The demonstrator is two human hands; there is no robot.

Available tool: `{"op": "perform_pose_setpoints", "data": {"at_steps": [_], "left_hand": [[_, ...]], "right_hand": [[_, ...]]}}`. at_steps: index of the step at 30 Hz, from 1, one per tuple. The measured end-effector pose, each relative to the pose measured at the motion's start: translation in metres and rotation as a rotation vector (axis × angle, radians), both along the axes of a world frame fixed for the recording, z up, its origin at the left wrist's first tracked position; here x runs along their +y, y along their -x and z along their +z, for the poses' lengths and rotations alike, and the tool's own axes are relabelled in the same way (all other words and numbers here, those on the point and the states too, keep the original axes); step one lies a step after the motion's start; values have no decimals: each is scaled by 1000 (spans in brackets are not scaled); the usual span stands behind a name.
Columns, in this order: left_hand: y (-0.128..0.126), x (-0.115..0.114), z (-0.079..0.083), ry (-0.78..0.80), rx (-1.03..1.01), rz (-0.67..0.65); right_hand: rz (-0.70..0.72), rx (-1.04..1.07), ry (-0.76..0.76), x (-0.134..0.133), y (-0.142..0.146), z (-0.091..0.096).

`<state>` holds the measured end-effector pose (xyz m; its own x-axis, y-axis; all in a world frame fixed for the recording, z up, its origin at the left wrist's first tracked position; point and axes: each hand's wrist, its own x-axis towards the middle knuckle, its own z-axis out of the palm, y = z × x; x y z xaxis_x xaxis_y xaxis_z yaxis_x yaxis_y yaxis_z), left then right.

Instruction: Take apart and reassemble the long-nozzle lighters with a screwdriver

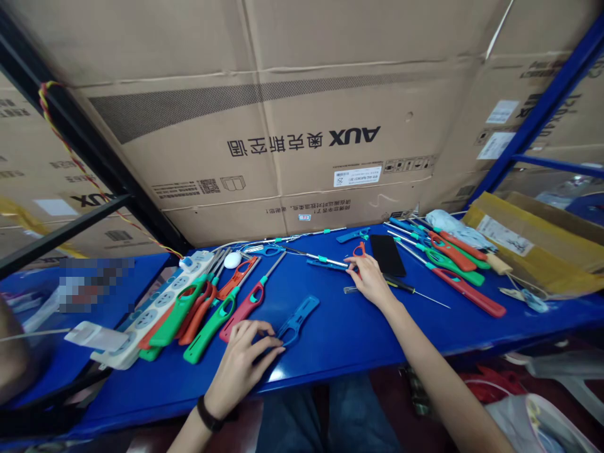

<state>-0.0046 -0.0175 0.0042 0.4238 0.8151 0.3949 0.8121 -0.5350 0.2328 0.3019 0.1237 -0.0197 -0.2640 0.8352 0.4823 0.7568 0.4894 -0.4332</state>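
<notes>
My left hand point(245, 362) rests at the near edge of the blue table point(340, 333), its bent fingers closed on the near end of a blue lighter handle shell point(299, 316). My right hand point(370, 278) reaches further back, fingers pinched on a thin metal lighter tube with a teal collar point(325, 260), beside a red handle piece point(359, 250). A slim screwdriver point(410, 290) lies just to the right of that hand. A black phone point(387, 255) lies flat behind it.
Several red, green and orange long lighters point(214, 308) lie left of centre beside a white power strip point(155, 308). More lighters point(453, 264) lie at the right, near a yellow-brown carton point(523, 239). Large cardboard boxes point(302, 126) wall off the back.
</notes>
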Motion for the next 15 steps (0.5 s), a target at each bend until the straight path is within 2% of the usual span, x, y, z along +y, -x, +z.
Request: {"op": "perform_pose_setpoints", "data": {"at_steps": [5,11,15], "left_hand": [[2,-7,-8,63,-46,-68],[-3,0,-11,124,-67,-85],[-4,10,-12,165,-77,-68]], "right_hand": [[24,51,-54,-7,-9,13],[169,-7,-196,-32,-21,22],[133,-3,-289,-41,-32,22]]}}
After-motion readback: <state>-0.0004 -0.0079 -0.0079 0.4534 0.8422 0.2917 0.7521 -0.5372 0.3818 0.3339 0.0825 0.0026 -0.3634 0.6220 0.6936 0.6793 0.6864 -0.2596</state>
